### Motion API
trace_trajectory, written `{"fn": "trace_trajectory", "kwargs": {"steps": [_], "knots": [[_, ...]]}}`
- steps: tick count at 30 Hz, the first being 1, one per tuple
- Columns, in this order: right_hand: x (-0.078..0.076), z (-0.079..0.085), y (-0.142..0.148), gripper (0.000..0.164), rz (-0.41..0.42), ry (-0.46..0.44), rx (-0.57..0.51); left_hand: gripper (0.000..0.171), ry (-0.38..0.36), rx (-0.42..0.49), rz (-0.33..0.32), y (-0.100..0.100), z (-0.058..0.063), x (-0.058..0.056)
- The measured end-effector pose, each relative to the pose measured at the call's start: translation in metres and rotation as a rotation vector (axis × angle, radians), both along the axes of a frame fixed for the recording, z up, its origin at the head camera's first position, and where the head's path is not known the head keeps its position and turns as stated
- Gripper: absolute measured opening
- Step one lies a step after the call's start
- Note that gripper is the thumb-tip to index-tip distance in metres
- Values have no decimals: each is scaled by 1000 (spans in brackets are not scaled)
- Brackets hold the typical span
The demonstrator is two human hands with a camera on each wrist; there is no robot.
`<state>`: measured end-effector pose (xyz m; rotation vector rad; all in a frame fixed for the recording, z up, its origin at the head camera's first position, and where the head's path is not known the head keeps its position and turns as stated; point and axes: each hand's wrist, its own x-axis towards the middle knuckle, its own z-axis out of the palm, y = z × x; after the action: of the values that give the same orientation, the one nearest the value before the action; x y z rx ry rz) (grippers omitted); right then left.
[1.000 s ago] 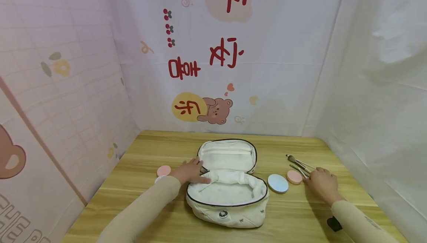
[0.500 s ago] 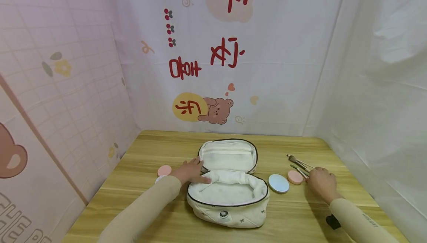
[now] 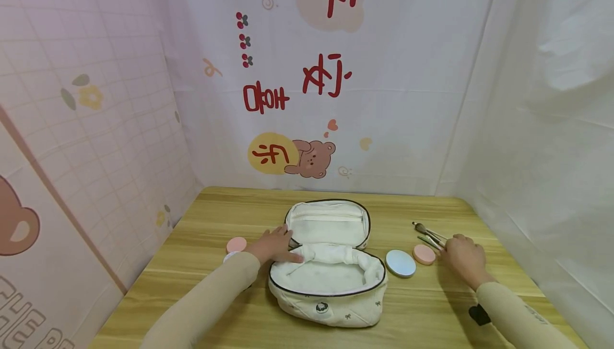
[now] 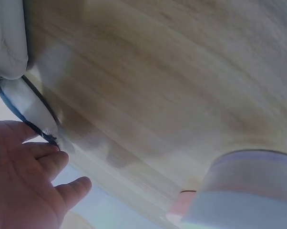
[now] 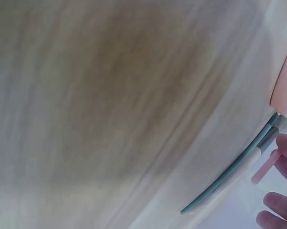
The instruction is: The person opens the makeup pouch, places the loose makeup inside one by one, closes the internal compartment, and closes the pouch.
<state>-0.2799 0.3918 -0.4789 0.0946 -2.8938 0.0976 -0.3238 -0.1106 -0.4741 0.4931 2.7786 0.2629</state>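
A white makeup bag (image 3: 331, 310) with black piping stands unzipped, its lid (image 3: 328, 233) folded back. My left hand (image 3: 274, 246) rests on the bag's left side with fingers spread, thumb over the rim and fingertips at the lid's edge. At the right, my right hand (image 3: 464, 259) is low over the handle ends of several makeup brushes (image 3: 434, 240). The right wrist view shows its thumb and finger pinching a thin pink handle (image 5: 266, 168); that brush's other end is hidden. Beside it lie a green handle (image 5: 229, 169) and a white-handled brush (image 5: 251, 160).
Between bag and brushes lie a pale blue round compact (image 3: 400, 263) and a smaller pink round case (image 3: 424, 254). Left of the bag, another pink round case (image 3: 236, 245) and a white round item (image 3: 230, 256) are partly behind the left sleeve. Fabric walls border the wooden table (image 3: 230, 210).
My right hand has shifted slightly at the brush handles, and the brushes have moved a little under it. The left hand and bag stay as they were.
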Motion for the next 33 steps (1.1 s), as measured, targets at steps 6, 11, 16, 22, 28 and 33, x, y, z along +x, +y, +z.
{"fn": "trace_trajectory", "kwargs": {"steps": [6,11,16,22,28,33], "knots": [[-3,0,2,22,26,42,-21,100,27,62,-7,-3,0,-7],[-5,4,4,16,36,38,-17,87,85,119,-24,-2,5,-12],[-6,6,3,13,40,47,-24,75,148,206,25,-1,9,-24],[-6,4,6,14,43,60,-20,66,151,324,89,1,9,-43],[-3,3,8,15,35,48,-20,67,56,436,181,0,4,-54],[-3,6,5,14,36,25,-21,72,-59,578,260,-3,2,-58]]}}
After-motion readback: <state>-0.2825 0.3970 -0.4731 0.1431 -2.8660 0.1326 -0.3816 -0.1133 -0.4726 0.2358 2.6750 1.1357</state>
